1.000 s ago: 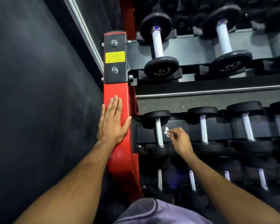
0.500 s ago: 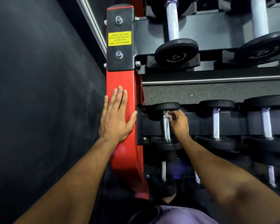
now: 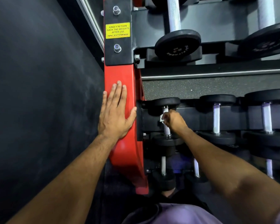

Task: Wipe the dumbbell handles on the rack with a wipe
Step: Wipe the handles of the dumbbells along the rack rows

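Risk: small white crumpled wipe (image 3: 162, 118) may slip or bunch off the knurled bar; only a scrap shows past the fingers, so the far side of the bar could go unwiped.
R hand (image 3: 173, 121): fingers curled, pinching wipe round silver knurled dumbbell handle (image 3: 166, 126), just right of L hand.
L hand (image 3: 116, 111): flat, fingers straight, pressed on red steel rack upright (image 3: 124, 151).
Handle: short, bright, betw. black round heads, middle tier.

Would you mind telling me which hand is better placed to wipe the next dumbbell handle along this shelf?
Right. The right hand already holds the wipe against the first handle, beside the next handle. The left hand rests flat on the red upright.
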